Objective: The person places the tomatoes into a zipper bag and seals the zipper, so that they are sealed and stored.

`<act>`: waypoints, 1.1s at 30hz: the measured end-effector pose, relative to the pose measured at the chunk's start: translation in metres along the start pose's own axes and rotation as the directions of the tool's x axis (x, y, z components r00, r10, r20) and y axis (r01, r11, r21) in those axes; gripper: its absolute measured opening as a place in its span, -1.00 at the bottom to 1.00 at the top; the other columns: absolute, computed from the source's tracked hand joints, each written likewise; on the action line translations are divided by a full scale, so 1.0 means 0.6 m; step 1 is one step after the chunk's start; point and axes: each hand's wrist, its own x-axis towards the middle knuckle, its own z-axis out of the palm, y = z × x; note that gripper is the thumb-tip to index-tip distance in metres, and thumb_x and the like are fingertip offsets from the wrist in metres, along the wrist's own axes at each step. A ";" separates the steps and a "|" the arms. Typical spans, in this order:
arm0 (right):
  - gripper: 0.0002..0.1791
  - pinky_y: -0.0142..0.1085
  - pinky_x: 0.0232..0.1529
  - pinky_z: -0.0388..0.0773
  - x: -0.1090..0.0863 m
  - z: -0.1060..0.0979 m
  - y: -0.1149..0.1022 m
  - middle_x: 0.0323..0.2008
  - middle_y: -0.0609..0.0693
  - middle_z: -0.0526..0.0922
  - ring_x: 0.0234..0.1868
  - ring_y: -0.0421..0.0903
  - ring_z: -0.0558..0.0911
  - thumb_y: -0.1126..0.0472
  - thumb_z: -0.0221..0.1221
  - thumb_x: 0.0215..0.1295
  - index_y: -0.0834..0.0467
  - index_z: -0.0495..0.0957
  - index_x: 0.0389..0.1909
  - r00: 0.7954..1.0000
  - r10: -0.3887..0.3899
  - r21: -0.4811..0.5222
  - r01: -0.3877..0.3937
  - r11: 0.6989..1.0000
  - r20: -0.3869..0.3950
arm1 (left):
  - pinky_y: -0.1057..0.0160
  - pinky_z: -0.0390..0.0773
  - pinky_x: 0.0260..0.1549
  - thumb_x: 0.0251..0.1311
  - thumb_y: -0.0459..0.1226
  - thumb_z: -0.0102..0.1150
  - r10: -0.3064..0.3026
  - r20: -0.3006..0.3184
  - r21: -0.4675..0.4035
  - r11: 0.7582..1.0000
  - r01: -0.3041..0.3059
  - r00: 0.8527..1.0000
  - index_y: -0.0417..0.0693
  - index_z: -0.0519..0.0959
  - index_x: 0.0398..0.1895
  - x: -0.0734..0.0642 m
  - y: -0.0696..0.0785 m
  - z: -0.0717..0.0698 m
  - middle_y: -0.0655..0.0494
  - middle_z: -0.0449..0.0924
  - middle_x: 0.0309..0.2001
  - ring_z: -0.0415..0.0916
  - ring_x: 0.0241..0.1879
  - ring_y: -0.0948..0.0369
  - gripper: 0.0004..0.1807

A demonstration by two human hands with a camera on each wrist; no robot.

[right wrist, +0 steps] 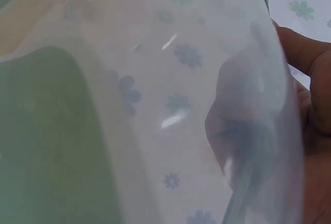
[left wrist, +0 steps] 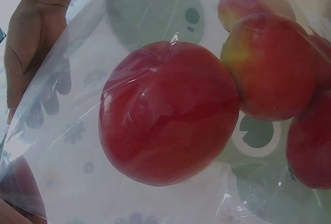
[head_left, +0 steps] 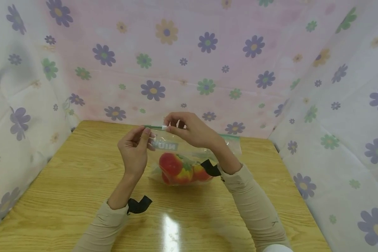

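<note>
A clear zip bag [head_left: 195, 148] with a green zip strip stands over the table, several round red and yellow fruits [head_left: 170, 164] lying in its lower part. My left hand [head_left: 133, 151] pinches the top left corner of the bag between thumb and fingers. Just to its right, my right hand [head_left: 193, 131] pinches the small white slider [head_left: 164, 127] on the strip. Through the film in the left wrist view, a large red fruit [left wrist: 168, 113] shows beside others. The right wrist view has the film [right wrist: 176, 146] in front of part of the right hand [right wrist: 315, 115].
The bag is over the far part of a glossy wooden table [head_left: 82, 185]. A flowered curtain [head_left: 182, 56] closes off the back and both sides. Black straps [head_left: 139, 204] stick out at both wrists.
</note>
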 end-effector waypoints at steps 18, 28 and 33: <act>-0.86 0.03 -0.34 0.61 -0.013 -0.026 0.001 -0.28 0.09 0.53 -0.43 -0.01 0.48 0.21 0.07 0.57 0.19 0.55 -0.11 0.986 0.093 0.105 -0.108 0.989 0.140 | 0.43 0.61 -0.64 0.38 -0.46 0.20 0.072 0.011 0.029 0.997 -0.073 0.997 -0.59 0.62 -0.20 -0.003 0.003 -0.004 0.25 0.72 -0.43 0.63 -0.56 0.36 -0.80; -0.89 -0.16 -0.31 0.61 -0.021 -0.041 -0.001 -0.29 0.05 0.52 -0.33 0.00 0.51 0.25 0.08 0.54 0.19 0.54 -0.12 0.975 0.136 0.123 -0.159 0.980 0.178 | 0.43 0.62 -0.63 0.38 -0.47 0.19 0.082 0.003 0.024 0.996 -0.082 0.997 -0.57 0.63 -0.19 -0.005 0.000 -0.008 0.24 0.72 -0.42 0.64 -0.54 0.36 -0.81; -0.87 -0.12 -0.27 0.60 -0.024 -0.048 0.000 -0.27 0.07 0.52 -0.34 0.01 0.50 0.23 0.07 0.56 0.19 0.55 -0.09 0.966 0.160 0.113 -0.186 0.976 0.204 | 0.43 0.62 -0.62 0.38 -0.46 0.19 0.083 0.006 0.044 0.996 -0.084 0.997 -0.58 0.62 -0.20 -0.004 0.001 -0.010 0.26 0.72 -0.43 0.61 -0.60 0.37 -0.80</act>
